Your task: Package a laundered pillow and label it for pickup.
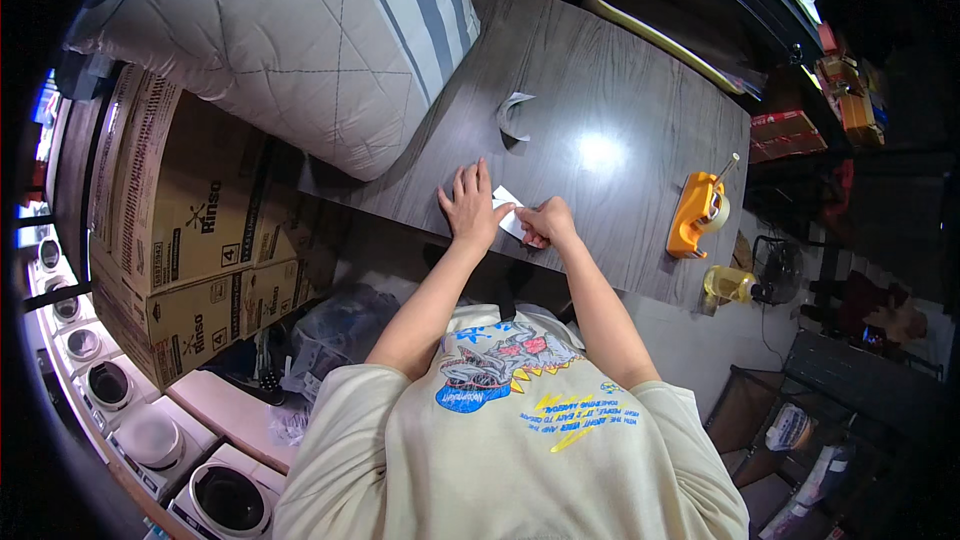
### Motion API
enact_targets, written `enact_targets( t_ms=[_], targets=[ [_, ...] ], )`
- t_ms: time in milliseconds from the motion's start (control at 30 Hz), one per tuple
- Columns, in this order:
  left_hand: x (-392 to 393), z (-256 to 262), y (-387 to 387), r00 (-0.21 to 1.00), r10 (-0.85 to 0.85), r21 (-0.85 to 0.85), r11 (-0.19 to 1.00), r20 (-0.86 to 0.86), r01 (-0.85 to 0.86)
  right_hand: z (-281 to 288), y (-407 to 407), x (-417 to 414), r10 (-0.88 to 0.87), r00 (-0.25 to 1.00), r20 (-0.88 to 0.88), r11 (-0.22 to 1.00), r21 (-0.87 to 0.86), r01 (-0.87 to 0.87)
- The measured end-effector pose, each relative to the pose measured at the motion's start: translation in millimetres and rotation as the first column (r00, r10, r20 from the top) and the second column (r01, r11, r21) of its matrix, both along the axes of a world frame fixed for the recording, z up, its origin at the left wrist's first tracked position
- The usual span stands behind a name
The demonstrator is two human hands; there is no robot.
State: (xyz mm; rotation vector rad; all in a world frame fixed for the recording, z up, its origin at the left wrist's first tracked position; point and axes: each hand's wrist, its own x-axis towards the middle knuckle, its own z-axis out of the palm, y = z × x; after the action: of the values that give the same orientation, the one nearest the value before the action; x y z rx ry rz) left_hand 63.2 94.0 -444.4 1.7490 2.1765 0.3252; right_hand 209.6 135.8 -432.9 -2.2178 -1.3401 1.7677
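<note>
A small white paper (513, 225) lies at the near edge of the grey wood-grain table (555, 82). My left hand (472, 208) rests flat on the table with fingers spread, its thumb on the paper's left part. The fingers of my right hand (549, 223) are curled and pinch the paper at its right side. Beyond my hands a curled paper strip (514, 118) stands on the table. An orange tape dispenser (688, 217) with a roll of tape sits to the right, a pen or thin stick leaning out of it.
A bulky quilted bundle (285, 52) covers the table's far left. Cardboard boxes (195, 217) are stacked below it, left of the table. A bottle of yellow liquid (727, 283) is at the right corner. Front-loading machines (229, 499) line the lower left. A dark tray (660, 37) borders the far side.
</note>
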Motion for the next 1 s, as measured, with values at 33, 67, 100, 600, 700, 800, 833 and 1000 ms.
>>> enact_targets(
  t_ms=[33, 67, 100, 600, 700, 800, 833, 1000],
  targets=[
    [1.6, 0.8, 1.0, 1.000, -0.002, 0.001, 1.000, 0.004, 0.002, -4.1, -0.2, 5.1, 0.042, 0.996, 0.085, 0.997, 0.064, -0.047],
    [3.0, 1.6, 1.7, 1.000, -0.004, 0.002, 1.000, 0.008, 0.004, -7.9, -0.5, 10.7, 0.077, 0.982, 0.171, 0.988, 0.122, -0.098],
    [1.1, 1.0, 0.3, 1.000, 0.003, 0.000, 1.000, 0.005, -0.003, -3.9, -2.4, 11.8, 0.084, 0.982, 0.169, 0.987, 0.120, -0.105],
    [-13.8, -1.9, -3.7, 0.998, -0.052, 0.072, 0.996, 0.036, 0.050, 39.9, -18.1, 51.9, 0.238, 0.906, 0.349, 0.905, 0.258, -0.338],
    [-20.5, 4.0, -5.1, 0.976, -0.133, 0.201, 0.975, 0.173, 0.098, 43.8, -13.5, 37.8, 0.210, 0.966, 0.149, 0.883, 0.395, -0.253],
    [-23.5, 18.3, -5.6, 0.944, -0.247, 0.335, 0.928, 0.220, 0.165, 36.9, -4.0, 24.6, 0.252, 0.960, -0.123, 0.861, 0.482, -0.164],
    [-22.9, 25.4, -5.3, 0.927, -0.284, 0.374, 0.910, 0.245, 0.180, 36.7, -0.3, 20.5, 0.285, 0.935, -0.209, 0.872, 0.462, -0.163],
    [-25.5, 50.0, -6.0, 0.899, -0.307, 0.402, 0.900, 0.313, 0.167, 44.9, 13.0, 9.2, 0.275, 0.845, -0.459, 0.958, 0.206, -0.200]
  ],
)
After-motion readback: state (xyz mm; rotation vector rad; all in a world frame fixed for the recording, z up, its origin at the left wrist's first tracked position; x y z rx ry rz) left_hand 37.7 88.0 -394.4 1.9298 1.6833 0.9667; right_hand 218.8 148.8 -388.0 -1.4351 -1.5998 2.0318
